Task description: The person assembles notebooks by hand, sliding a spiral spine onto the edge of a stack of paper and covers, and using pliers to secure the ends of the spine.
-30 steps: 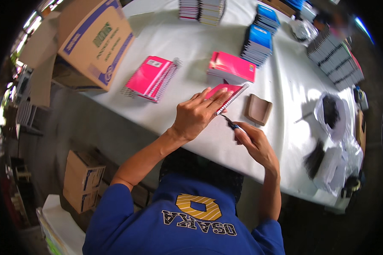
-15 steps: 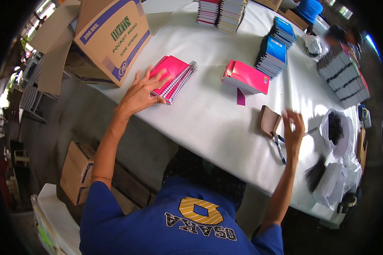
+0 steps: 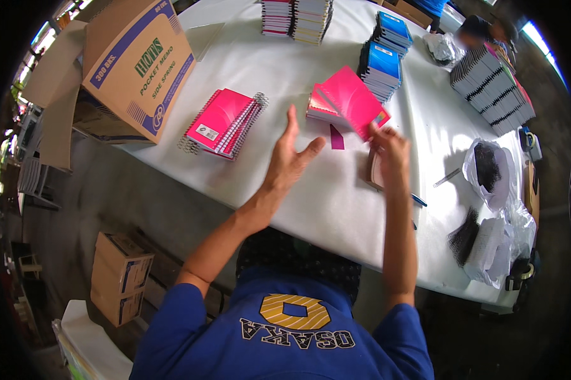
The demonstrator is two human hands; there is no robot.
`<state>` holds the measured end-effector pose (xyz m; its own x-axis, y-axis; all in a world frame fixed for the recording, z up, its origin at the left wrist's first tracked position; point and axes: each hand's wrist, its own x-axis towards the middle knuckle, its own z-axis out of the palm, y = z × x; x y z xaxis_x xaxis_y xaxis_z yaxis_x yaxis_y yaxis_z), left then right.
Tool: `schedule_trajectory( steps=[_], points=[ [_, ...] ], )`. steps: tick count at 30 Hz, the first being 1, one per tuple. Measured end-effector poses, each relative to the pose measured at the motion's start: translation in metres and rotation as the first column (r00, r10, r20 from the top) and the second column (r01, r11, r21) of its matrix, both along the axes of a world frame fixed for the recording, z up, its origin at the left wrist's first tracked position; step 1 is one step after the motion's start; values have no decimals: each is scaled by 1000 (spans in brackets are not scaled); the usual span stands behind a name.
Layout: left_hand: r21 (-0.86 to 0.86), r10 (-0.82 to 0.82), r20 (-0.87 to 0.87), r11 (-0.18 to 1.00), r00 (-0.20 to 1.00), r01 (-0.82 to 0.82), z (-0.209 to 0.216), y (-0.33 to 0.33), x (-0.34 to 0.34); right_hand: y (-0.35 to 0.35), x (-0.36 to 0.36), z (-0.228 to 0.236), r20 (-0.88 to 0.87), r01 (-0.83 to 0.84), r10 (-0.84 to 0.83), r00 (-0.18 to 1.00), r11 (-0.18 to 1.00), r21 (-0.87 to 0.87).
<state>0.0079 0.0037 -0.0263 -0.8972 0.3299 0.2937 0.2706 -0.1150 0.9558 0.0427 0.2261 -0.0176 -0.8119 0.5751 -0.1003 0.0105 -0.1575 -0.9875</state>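
"Where are the hands?"
"Going by the pink stack: the left hand, empty with fingers spread, is near-left of it; the right hand, near-right, pinches a pink booklet at its near end."
"And how does that lie?"
"Up and left from the right hand, partly over the stack, long axis far-left to near-right."
"Around it?"
"White tabletop beneath the stack; blue notebooks beyond, rightward."
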Motion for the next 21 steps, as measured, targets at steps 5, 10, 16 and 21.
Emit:
schedule_trajectory(
  steps=[5,10,16,21],
  points=[
    [395,-185,252,916,950,74,8,56,35,-92,67,-23,-167,56,-124,978,931,-361],
    [-61,-204,-148,978,968,197,28,23,22,-32,107,-27,-147,169,-114,983,876,452],
    [-942,-750,-37,247,660,228,55,23,19,187,115,-35,41,87,-866,498,97,991],
    [-889,-655,-212,438,725,136,25,26,23,241,128,-61,124,-46,-740,661,125,991]
  ],
)
